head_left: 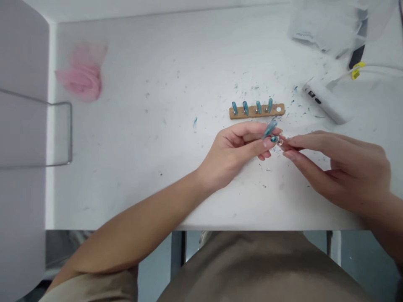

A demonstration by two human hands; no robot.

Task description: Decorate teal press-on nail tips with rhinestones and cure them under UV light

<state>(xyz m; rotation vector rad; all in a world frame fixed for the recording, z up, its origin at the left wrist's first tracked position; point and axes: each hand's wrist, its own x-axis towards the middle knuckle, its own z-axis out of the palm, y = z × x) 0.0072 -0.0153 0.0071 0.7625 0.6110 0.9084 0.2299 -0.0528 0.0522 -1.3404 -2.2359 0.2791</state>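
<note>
My left hand [234, 153] is closed in a pinch, with a long blue-teal false nail [270, 129] standing up at its fingertips. Just below that nail shows a small round piece [274, 139], teal and shiny with a silvery rim. My right hand [349, 167] comes in from the right, thumb and forefinger nearly together beside the round piece; what lies between them is too small to make out. Beyond my hands, a narrow wooden strip [258, 111] carries several similar blue false nails [245, 108] on small silvery stands, with a white dot at its right end.
A white handheld device [327, 100] with a cable [378, 69] lies to the right. Clear plastic bags [324, 29] are at the far right, a pink cloth-like bundle [82, 82] at the far left. Blue specks dot the white table [126, 138]. A wire frame [69, 134] juts over the left edge.
</note>
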